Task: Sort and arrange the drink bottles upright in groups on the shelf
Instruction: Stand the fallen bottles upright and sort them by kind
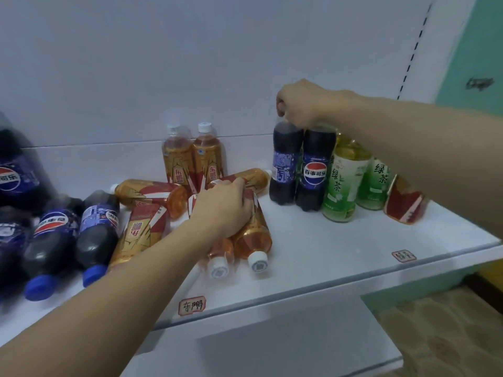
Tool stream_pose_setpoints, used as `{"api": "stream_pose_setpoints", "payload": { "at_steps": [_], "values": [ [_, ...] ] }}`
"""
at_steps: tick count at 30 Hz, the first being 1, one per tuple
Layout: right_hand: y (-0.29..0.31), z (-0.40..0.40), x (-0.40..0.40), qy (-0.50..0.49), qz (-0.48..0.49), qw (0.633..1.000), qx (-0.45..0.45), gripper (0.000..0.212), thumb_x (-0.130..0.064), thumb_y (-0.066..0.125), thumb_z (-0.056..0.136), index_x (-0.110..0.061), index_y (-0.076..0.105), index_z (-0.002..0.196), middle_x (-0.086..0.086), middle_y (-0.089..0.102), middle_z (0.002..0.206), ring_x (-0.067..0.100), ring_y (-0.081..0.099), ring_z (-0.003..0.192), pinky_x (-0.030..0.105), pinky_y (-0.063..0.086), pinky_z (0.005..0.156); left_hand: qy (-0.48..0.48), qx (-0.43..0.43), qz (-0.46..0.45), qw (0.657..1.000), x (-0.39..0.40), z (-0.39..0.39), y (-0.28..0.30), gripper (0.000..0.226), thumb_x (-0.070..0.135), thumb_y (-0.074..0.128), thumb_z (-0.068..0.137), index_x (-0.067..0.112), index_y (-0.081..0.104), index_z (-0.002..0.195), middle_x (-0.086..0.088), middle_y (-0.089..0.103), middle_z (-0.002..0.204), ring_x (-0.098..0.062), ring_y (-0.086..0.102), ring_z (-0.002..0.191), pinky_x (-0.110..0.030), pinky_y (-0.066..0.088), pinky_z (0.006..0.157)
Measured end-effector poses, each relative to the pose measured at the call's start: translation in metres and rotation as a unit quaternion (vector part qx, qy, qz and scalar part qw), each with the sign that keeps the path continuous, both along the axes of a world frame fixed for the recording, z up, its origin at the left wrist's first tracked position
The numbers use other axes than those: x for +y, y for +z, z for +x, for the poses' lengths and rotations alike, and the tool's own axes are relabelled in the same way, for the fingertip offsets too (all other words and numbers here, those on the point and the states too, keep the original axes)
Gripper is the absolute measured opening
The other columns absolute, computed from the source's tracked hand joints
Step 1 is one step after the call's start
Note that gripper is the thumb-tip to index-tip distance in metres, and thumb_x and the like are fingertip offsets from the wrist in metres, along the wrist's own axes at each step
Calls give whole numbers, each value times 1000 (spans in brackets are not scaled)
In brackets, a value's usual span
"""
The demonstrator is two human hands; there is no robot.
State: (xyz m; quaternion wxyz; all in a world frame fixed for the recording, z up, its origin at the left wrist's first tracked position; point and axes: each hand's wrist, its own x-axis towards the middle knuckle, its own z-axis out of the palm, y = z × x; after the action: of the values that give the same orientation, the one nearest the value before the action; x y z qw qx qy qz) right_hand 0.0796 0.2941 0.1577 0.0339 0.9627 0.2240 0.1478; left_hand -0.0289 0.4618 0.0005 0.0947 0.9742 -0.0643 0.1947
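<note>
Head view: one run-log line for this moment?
left hand: grips lying orange drink bottle | right hand: grips top of upright dark cola bottle | white shelf: sorting unfinished

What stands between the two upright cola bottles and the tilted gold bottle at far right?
Two green tea bottles, upright, in the head view.
</note>
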Motion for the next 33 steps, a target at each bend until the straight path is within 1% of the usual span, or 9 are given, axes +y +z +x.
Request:
{"api": "stream_pose_setpoints", "payload": {
  "at_steps": [3,8,10,12,15,20,25,29,33],
  "values": [
    [4,9,2,-29,-16,999,16,24,-4,57,90,-4,71,109,16,71,109,36,66,97,47,58,89,-17,20,-3,1000,4,6,-1,14,36,41,101,23,45,96,0,55,91,-23,56,83,-36,46,66],
    [9,9,15,-30,-4,1000,6,25,-15,53,89,-10,66,109,13,65,106,34,60,92,44,56,87,-101,186,-57,976,33,6,32,3,28,57,98,28,59,100,6,63,99,-14,61,93,-28,48,75],
    [5,-1,20,-40,-2,999,-4,16,-15,55,88,-9,62,101,15,61,104,36,57,93,41,52,82,-108,182,-39,977,49,0,42,6,25,58,97,27,61,102,7,63,102,-12,60,94,-26,50,76],
    [-4,-9,28,-52,-20,997,-58,11,-18,55,86,-12,55,96,16,54,110,39,52,109,46,43,91,-93,130,-30,987,64,-2,43,7,23,59,96,23,63,102,6,64,101,-13,61,94,-31,53,80],
    [-28,-19,54,21,-45,989,-140,25,-24,57,89,-13,60,111,13,52,123,35,43,122,50,38,96,-60,73,-25,995,81,-1,40,4,22,60,95,19,62,97,4,63,96,-17,60,89,-34,47,75],
    [-89,-15,81,38,-71,996,22,13,-25,63,94,-15,55,99,1,54,87,17,50,73,29,40,61,-33,106,-29,993,94,0,26,6,21,57,97,23,59,102,3,64,97,-17,60,89,-27,42,67],
    [-117,19,88,14,-206,974,92,52,-20,77,84,-17,54,130,7,61,114,27,59,100,38,46,80,-56,86,-42,994,105,-7,18,22,24,54,100,21,64,119,5,65,112,-15,59,98,-24,40,74],
    [-129,34,100,32,-191,974,119,56,-20,82,80,-26,51,127,2,61,119,23,57,105,44,50,97,-32,47,-107,993,115,-3,9,25,25,57,98,27,73,116,9,68,111,-12,63,98,-23,46,79],
    [-117,31,97,-5,-237,964,121,67,-24,90,66,-30,50,119,-2,59,109,21,56,100,44,52,89,-41,26,-93,994,114,-4,3,28,27,58,96,24,71,121,5,69,114,-12,63,98,-28,53,84]
  ]
}}
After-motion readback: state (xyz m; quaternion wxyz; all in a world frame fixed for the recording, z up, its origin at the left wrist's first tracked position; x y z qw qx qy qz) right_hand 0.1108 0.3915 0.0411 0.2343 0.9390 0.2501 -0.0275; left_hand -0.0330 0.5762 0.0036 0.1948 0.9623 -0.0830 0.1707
